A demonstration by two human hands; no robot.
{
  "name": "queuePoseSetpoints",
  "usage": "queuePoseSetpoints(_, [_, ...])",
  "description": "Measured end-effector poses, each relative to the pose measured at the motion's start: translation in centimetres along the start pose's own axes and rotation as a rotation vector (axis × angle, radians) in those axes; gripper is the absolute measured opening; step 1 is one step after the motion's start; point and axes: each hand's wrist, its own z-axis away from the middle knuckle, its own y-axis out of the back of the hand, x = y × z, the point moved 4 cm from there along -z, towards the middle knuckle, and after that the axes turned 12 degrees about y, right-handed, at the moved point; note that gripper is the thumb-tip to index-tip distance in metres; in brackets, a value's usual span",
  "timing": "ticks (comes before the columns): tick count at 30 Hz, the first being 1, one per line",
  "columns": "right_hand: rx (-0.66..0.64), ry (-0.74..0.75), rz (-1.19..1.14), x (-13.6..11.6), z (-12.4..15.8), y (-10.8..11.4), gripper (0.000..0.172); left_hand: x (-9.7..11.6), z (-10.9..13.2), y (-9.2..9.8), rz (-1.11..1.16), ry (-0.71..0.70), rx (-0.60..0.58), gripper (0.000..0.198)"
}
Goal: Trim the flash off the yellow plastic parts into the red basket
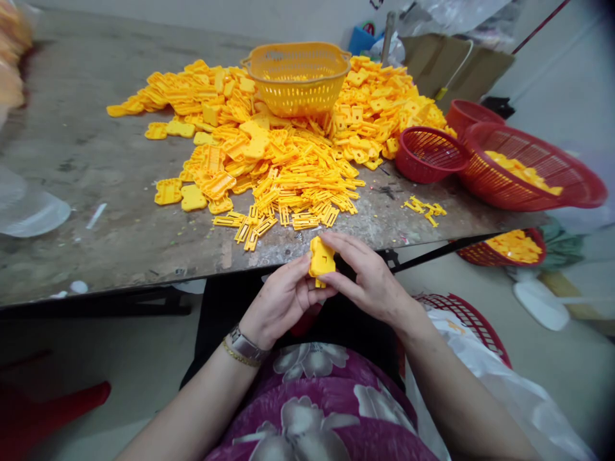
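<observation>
A small yellow plastic part (321, 258) with a notch in its face is held upright between my two hands, just off the table's front edge. My left hand (283, 298) grips it from the left and below, fingers curled under it. From the right, my right hand (368, 275) pinches it between thumb and fingers. A narrow yellow piece sticks out at its lower end. Close beyond my hands lie slim yellow frame pieces (307, 192), heaped on the table, with flat yellow plates (193, 198) to their left.
A yellow basket (300, 96) sits on the large yellow heap. Red baskets (427, 163) stand at the table's right, a wide one (523, 186) holding yellow parts. Small yellow bits (425, 208) lie near them. A white bag (485, 378) is beside my right arm.
</observation>
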Motion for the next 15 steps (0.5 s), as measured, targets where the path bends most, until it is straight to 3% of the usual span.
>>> queuePoseSetpoints(15, [0.009,-0.032,-0.018,-0.02,-0.19,-0.32,0.052,0.27,0.02,-0.06,-0.057,-0.031,0.014,0.023])
